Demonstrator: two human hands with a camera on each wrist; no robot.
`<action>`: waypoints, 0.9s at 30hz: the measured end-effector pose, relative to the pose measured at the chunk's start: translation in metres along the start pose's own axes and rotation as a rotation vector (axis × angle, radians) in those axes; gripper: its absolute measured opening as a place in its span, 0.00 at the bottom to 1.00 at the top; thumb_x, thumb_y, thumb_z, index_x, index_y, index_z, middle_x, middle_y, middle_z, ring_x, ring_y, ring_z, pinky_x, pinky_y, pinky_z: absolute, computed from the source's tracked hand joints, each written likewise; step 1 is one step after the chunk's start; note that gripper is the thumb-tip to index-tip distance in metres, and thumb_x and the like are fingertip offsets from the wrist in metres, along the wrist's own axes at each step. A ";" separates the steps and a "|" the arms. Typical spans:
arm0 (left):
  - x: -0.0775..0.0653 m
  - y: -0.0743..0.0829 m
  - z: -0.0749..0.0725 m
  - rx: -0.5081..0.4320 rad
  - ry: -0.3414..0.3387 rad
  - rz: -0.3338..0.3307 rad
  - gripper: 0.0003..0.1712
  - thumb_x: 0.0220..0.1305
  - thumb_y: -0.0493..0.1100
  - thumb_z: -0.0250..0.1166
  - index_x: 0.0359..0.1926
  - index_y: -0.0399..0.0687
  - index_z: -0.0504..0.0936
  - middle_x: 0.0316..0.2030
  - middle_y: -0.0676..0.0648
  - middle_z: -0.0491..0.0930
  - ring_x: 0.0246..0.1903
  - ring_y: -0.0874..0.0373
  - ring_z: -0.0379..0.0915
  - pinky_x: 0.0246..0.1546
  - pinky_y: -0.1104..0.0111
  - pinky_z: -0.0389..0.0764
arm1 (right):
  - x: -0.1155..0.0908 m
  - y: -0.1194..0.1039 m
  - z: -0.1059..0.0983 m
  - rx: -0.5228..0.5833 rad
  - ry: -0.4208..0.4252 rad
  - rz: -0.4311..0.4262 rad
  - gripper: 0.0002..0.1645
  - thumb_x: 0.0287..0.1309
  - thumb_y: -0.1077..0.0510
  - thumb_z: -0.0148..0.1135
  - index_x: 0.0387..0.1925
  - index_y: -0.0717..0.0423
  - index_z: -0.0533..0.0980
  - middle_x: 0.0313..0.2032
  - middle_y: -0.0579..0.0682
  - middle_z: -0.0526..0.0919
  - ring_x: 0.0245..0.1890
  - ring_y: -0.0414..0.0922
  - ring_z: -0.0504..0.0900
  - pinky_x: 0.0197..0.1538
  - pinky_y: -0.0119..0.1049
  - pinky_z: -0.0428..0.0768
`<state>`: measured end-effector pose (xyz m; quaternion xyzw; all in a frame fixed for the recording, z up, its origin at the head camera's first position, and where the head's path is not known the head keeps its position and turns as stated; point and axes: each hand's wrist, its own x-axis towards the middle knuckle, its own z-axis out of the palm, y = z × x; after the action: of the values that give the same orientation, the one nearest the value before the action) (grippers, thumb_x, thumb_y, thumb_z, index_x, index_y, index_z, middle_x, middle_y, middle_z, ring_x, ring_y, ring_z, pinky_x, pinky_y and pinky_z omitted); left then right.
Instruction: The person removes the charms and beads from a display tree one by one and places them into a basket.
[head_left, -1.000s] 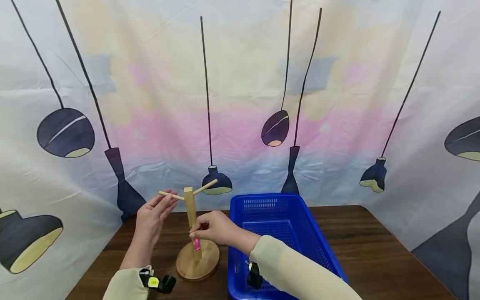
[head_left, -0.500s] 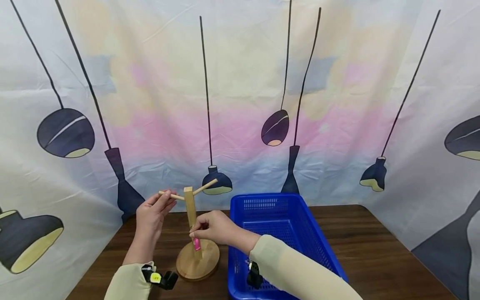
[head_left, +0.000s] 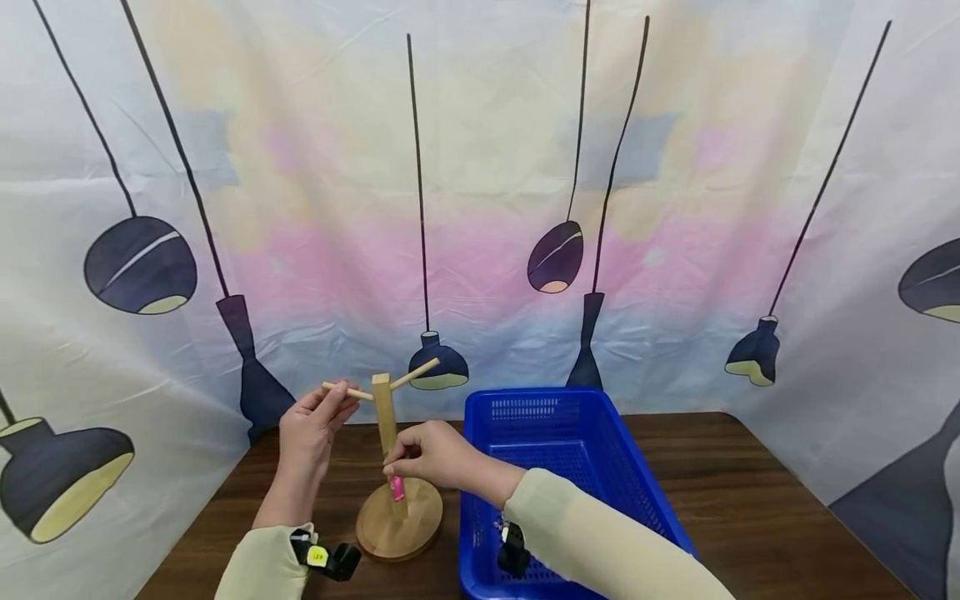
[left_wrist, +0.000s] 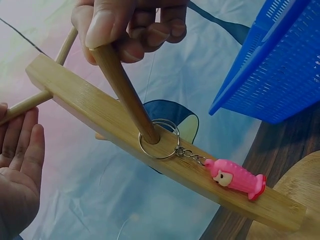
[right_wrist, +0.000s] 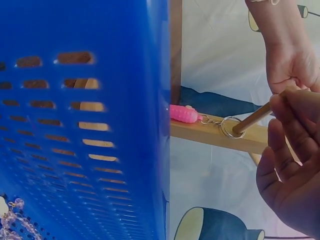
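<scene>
A wooden stand (head_left: 385,417) with a square post, a round base and several round pegs stands upright on the table. My left hand (head_left: 309,433) pinches the upper left peg (head_left: 362,394) between thumb and fingers. Lower down, my right hand (head_left: 438,454) pinches the tip of the peg (left_wrist: 122,92) that sticks out toward me. Around the root of that peg lies a metal split ring (left_wrist: 177,142), close against the post. From it, by a short chain, a pink figure keychain (left_wrist: 235,177) hangs along the post, head up, above the base.
A blue perforated basket (head_left: 472,500) stands right beside the stand, under my right forearm. Clear beads (right_wrist: 20,220) show inside it. The dark wooden table (head_left: 735,492) ends at a patterned cloth backdrop (head_left: 495,208).
Both hands keep their grips on the pegs, and the keychain stays on its peg. The whole head view has shifted slightly.
</scene>
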<state>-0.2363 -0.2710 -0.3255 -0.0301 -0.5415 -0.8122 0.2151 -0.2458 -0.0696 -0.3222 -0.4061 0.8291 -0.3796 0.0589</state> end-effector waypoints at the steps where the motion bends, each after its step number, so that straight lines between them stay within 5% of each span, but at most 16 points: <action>1: 0.000 0.000 0.000 0.001 0.002 0.001 0.15 0.74 0.37 0.61 0.32 0.59 0.89 0.30 0.60 0.90 0.34 0.71 0.87 0.42 0.79 0.88 | 0.000 0.000 0.000 -0.002 -0.006 0.000 0.07 0.67 0.58 0.68 0.36 0.56 0.88 0.36 0.52 0.92 0.24 0.26 0.76 0.28 0.20 0.74; 10: 0.001 -0.001 0.000 0.001 0.006 0.008 0.15 0.74 0.37 0.61 0.32 0.58 0.89 0.30 0.60 0.90 0.34 0.71 0.87 0.42 0.79 0.88 | -0.001 0.001 -0.007 0.121 0.016 0.032 0.09 0.69 0.56 0.66 0.44 0.56 0.87 0.41 0.54 0.90 0.33 0.28 0.79 0.38 0.22 0.79; 18: 0.002 -0.001 0.001 0.010 0.012 0.007 0.15 0.74 0.38 0.61 0.32 0.58 0.89 0.30 0.60 0.90 0.34 0.71 0.88 0.42 0.79 0.88 | -0.001 -0.001 -0.008 0.336 0.115 0.221 0.11 0.69 0.57 0.65 0.45 0.61 0.85 0.43 0.59 0.88 0.36 0.43 0.84 0.35 0.28 0.81; 23: 0.002 -0.002 0.000 0.005 0.017 0.007 0.16 0.74 0.37 0.61 0.32 0.58 0.89 0.30 0.59 0.90 0.34 0.71 0.88 0.42 0.79 0.88 | 0.002 0.003 -0.001 0.359 0.174 0.319 0.10 0.68 0.59 0.65 0.44 0.63 0.85 0.42 0.57 0.87 0.36 0.46 0.84 0.29 0.29 0.75; 27: 0.002 -0.001 0.001 0.003 0.020 0.003 0.16 0.74 0.37 0.61 0.31 0.58 0.89 0.29 0.59 0.90 0.34 0.71 0.88 0.42 0.79 0.88 | 0.006 0.009 0.007 0.352 0.217 0.379 0.08 0.67 0.60 0.66 0.43 0.61 0.86 0.39 0.54 0.87 0.33 0.43 0.82 0.31 0.33 0.80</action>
<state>-0.2391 -0.2705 -0.3258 -0.0225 -0.5403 -0.8115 0.2215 -0.2529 -0.0750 -0.3324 -0.1845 0.8129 -0.5414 0.1094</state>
